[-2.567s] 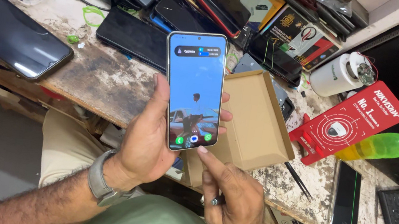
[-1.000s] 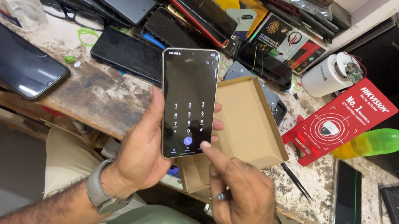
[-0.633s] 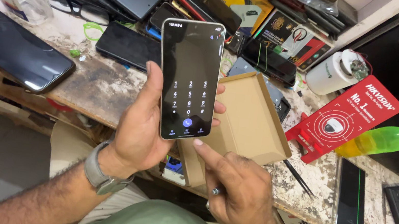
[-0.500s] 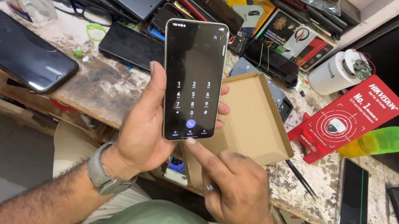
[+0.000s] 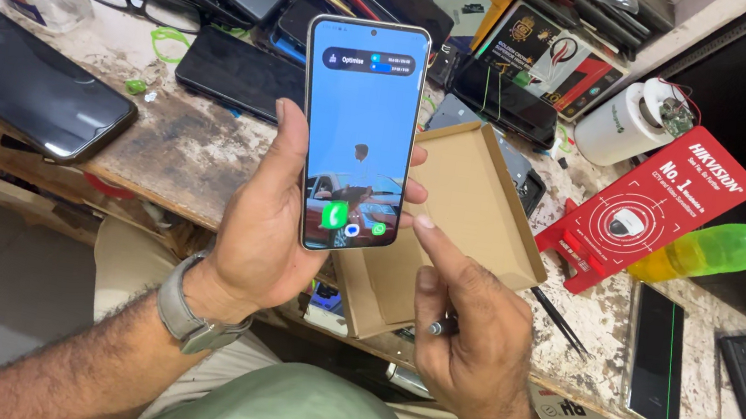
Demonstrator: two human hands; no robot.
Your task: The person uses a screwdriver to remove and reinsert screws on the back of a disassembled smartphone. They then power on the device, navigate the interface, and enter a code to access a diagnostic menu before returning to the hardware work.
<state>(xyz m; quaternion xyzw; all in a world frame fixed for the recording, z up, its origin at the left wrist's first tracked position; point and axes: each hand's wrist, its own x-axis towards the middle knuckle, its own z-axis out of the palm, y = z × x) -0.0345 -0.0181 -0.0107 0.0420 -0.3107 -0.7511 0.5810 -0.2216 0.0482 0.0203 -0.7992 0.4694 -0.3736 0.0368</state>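
A worn, paint-flecked wooden table (image 5: 179, 150) fills the view, crowded with phones and boxes. Nearest, the left hand (image 5: 270, 225), a grey watch (image 5: 191, 315) on its wrist, holds a lit phone (image 5: 359, 136) upright above the near edge of the table; the thumb lies along the phone's left side and the fingers (image 5: 416, 191) wrap round the right edge, closed firmly on it. The screen shows a blue picture with small icons along its bottom. Just right of it and nearer, the right hand (image 5: 467, 337) has its forefinger stretched out, tip just beside the phone's lower right corner; I cannot tell whether it touches. Its other fingers are curled around a thin dark tool (image 5: 444, 326). Behind both hands an open brown cardboard box (image 5: 478, 214) lies on the table. To the left rests a dark phone (image 5: 24, 91) face up, and farther back another black phone (image 5: 242, 75). On the right lie a red card (image 5: 651, 213), a green bottle (image 5: 723, 251) and a thin phone (image 5: 658, 358) on a white cable; at the far edge lies a pile of phones and packets (image 5: 475, 21).
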